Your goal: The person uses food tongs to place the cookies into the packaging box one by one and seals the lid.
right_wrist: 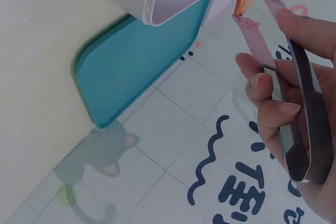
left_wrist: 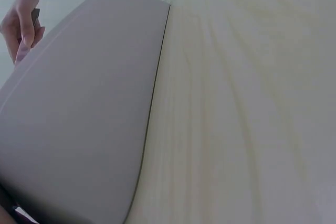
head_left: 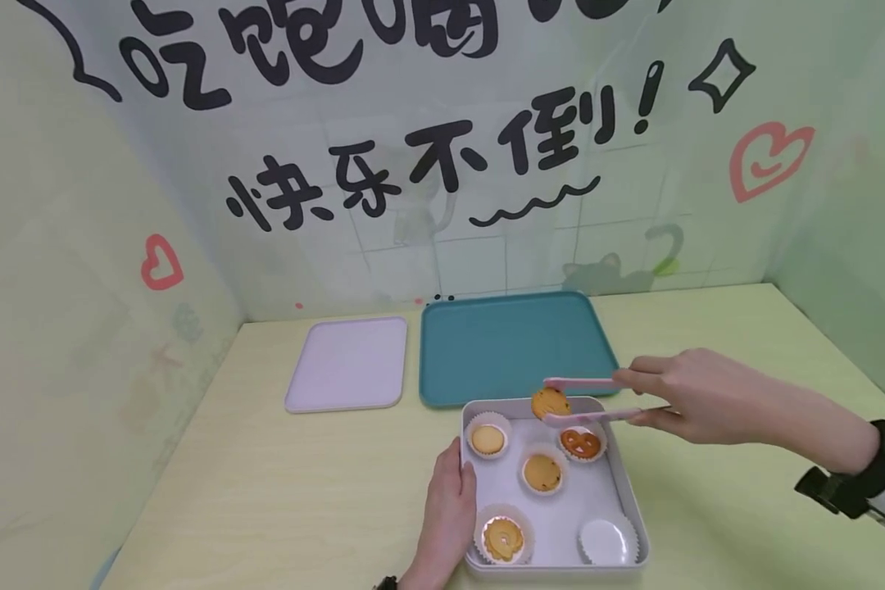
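Note:
My right hand (head_left: 696, 393) pinches pink-tipped metal tongs (right_wrist: 310, 114) between thumb and fingers. A round speckled cookie (head_left: 550, 402) is held between their tips, above the back rim of a pale lilac square pan (head_left: 571, 524). At the pan's left wall, my left hand (head_left: 446, 512) holds its side, thumb at the rim. Paper cups inside hold a plain round cookie (head_left: 487, 440), a pretzel-shaped cookie (head_left: 580, 443), a speckled cookie (head_left: 542, 473) and a flower-shaped cookie (head_left: 503, 539). One paper cup (head_left: 608, 541) at the front right is empty. The left wrist view shows mostly the pan's outer wall (left_wrist: 89, 98).
Behind the pan lies a teal tray (head_left: 512, 348), with a smaller lilac tray (head_left: 348, 365) to its left. All stand on a light wooden table (head_left: 302, 492). A printed backdrop (head_left: 413, 164) rises at the table's back edge, with panels at both sides.

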{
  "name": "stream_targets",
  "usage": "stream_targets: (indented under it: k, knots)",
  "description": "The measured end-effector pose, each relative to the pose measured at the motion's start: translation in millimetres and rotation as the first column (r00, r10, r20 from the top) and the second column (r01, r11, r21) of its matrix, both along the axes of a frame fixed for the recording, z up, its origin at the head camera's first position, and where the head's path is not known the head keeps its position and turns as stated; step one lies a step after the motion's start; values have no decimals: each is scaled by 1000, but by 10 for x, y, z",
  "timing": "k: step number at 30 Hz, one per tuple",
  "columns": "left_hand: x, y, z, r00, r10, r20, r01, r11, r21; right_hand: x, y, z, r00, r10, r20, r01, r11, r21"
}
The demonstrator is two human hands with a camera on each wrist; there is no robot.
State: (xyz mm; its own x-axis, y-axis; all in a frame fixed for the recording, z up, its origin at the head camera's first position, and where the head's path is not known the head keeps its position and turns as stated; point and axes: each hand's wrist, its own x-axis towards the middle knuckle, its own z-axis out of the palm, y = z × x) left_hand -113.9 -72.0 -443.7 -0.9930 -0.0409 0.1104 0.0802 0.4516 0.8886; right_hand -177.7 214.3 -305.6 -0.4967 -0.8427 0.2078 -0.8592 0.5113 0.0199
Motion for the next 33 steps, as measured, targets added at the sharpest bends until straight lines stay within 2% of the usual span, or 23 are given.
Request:
stream_targets:
  k: [7, 14, 22, 33]
  knots:
    - [9, -3, -19, 1000, 10, 18, -11, 1000, 5, 309, 125, -30, 997, 61, 50, -62, 998, 20]
    - [2, 19, -15, 1000, 1, 13, -1, 1000, 2, 480, 212, -92, 989, 63, 131, -74, 994, 82]
    - [0, 36, -20, 1000, -2, 25, 2, 1000, 8, 530, 180, -162, 983, 74, 171, -102, 981, 166]
    - [-24, 45, -17, 1000, 14, -13, -14, 1000, -10, 554, 20, -212, 986, 68, 149, -110, 950, 292]
